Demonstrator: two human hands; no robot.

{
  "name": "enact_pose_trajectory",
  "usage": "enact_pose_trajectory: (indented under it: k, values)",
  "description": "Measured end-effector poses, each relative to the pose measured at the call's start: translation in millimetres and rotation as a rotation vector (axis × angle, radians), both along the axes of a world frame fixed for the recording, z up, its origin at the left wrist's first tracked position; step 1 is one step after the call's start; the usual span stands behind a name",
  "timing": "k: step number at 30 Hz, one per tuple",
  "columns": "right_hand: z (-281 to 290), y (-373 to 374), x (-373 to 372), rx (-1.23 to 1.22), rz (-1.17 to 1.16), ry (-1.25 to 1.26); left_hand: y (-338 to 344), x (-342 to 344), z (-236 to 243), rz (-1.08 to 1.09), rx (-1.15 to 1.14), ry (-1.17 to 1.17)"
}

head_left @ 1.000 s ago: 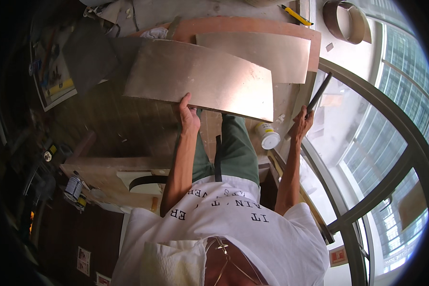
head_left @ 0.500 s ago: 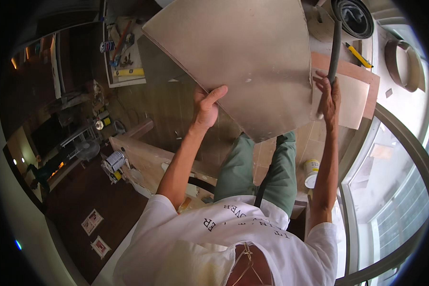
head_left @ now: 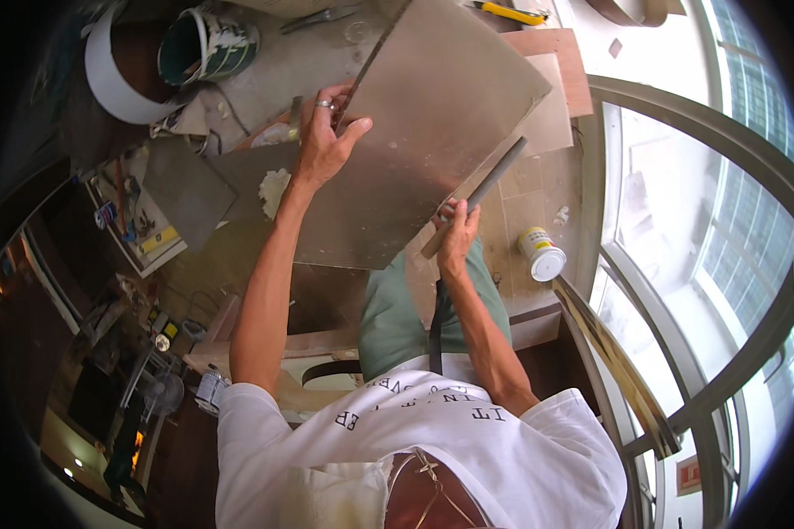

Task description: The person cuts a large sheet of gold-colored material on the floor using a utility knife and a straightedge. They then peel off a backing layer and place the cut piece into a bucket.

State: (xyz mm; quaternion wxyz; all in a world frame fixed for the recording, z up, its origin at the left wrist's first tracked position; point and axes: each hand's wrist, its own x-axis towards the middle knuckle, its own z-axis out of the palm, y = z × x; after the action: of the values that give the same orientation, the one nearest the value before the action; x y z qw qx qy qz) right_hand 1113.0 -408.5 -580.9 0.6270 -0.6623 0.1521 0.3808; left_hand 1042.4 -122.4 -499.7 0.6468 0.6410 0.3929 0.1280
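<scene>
Your left hand [head_left: 325,145] clamps the far-left edge of the panel [head_left: 423,132], fingers over the top, thumb across the face. Your right hand [head_left: 456,240] is closed on a dark file [head_left: 475,196] laid along the panel's near-right edge. The panel is held off the floor, tilted, long axis running near-left to far-right. It looks stiff, thin and smooth (likely slippery), so grip it by the edges. A can [head_left: 541,254] stands to the right.

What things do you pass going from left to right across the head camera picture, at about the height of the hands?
Flat tray of small tools → left hand gripping the big grey flat panel → right hand holding a long dark flat file → small white-lidded can with a yellow label → curved window frame.
</scene>
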Motion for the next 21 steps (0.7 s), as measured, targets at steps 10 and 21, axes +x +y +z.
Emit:
enact_pose_trajectory:
  k: [10,21]
  values:
    - [-52.6,18.5,6.6,-0.094,-0.372,0.1,19.4,163.0,-148.8,-0.406,0.049,0.387]
    - [-93.8,58.8,64.7,-0.087,-0.471,0.115,38.4,257.4,-211.9,-0.476,0.172,0.228]
